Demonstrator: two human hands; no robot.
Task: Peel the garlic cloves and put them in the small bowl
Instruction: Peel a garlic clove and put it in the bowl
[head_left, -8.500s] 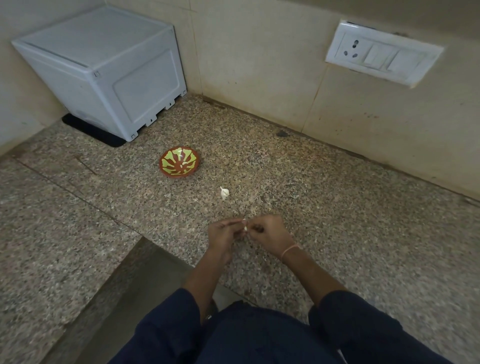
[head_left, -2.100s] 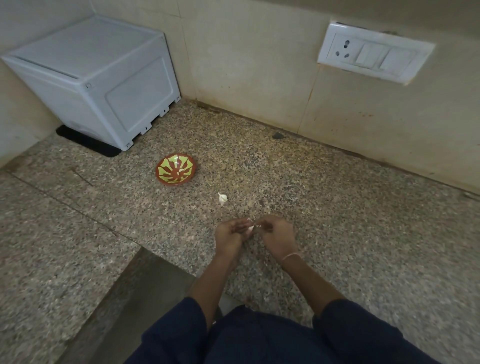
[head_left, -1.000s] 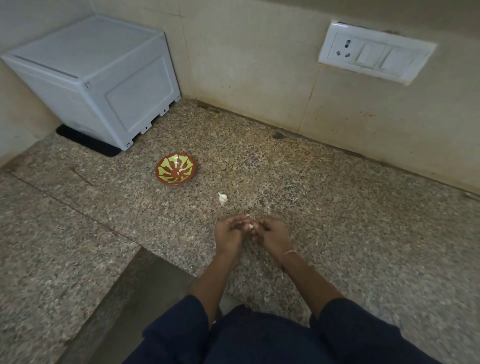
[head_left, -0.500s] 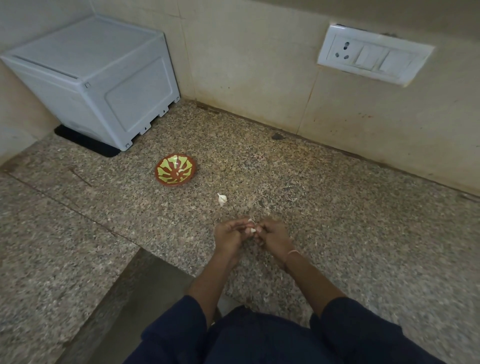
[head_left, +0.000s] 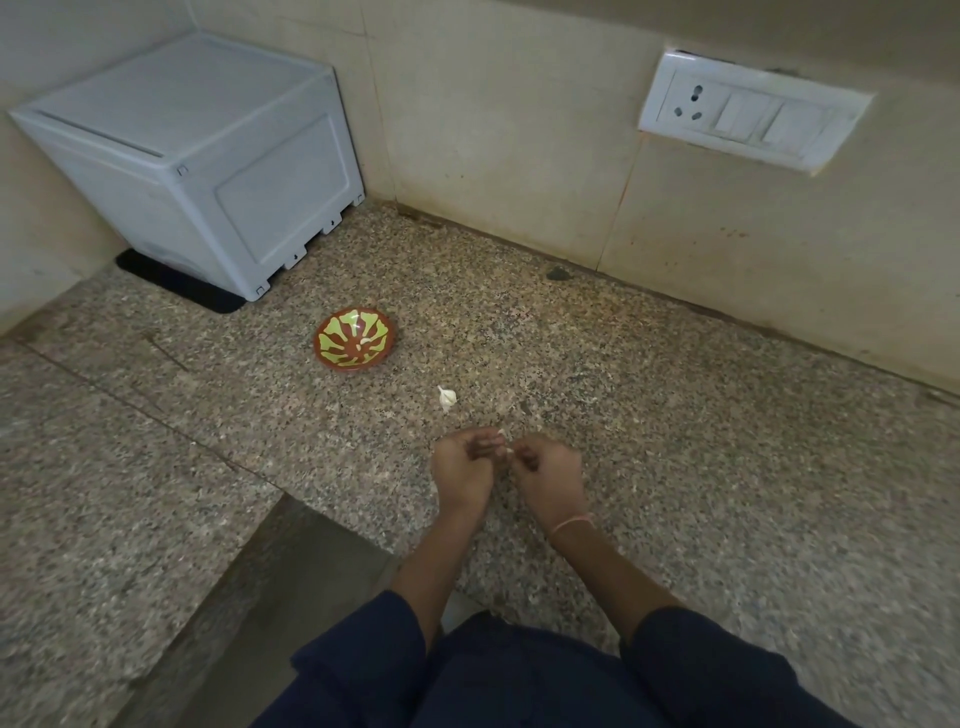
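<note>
Hardly anything moves: left hand (head_left: 464, 460) and right hand (head_left: 549, 470) stay close together, fingertips pinching one garlic clove (head_left: 508, 451) between them, probably stripping skin. Second clove (head_left: 447, 397) waits on the tabletop (head_left: 675, 441) nearer the bowl (head_left: 356, 339).

The left grip (head_left: 464, 460) and right grip (head_left: 546, 470), touching a moment ago, now part slightly around the garlic clove (head_left: 503, 434).

Clothing: dark navy top (head_left: 519, 680), long sleeves. Thin pinkish-orange thread (head_left: 571, 521) circles the wrist of the right hand (head_left: 548, 475). Right sleeve (head_left: 701, 670) ends well short of the thread, left sleeve (head_left: 358, 670) at the same level. Both forearms bare.
</note>
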